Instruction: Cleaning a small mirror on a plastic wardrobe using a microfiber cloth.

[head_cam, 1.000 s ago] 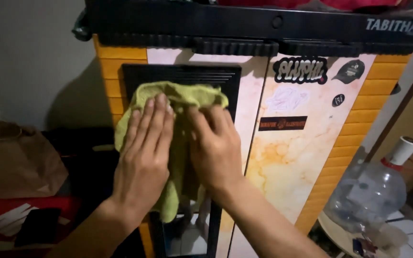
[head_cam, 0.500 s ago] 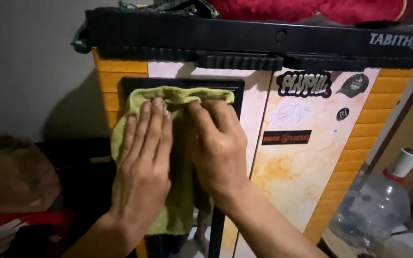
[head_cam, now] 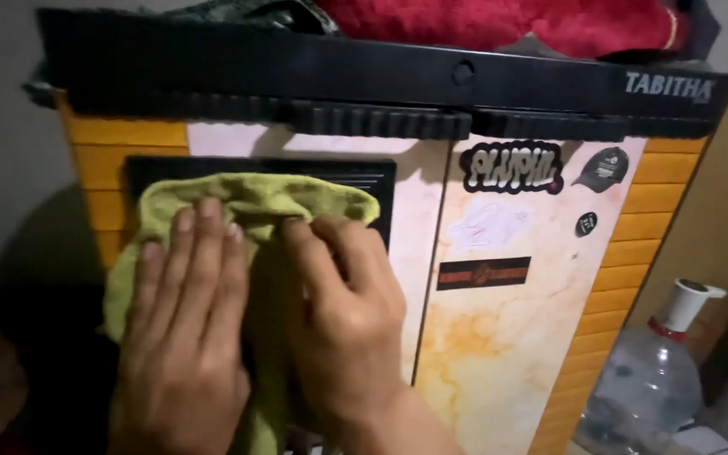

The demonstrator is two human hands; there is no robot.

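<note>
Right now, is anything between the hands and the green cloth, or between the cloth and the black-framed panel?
Nothing visible. The left hand and right hand press flat on the green cloth, which lies directly against the black-framed panel of the cabinet door.

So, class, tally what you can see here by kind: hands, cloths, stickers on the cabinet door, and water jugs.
hands: 2, left hand, right hand
green cloth: 1
stickers: 5
water jug: 1
Total: 9

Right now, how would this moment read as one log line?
left hand: flat on yellow-green terry cloth | right hand: pressing same cloth | surface: black-framed panel on orange plastic cabinet
</note>
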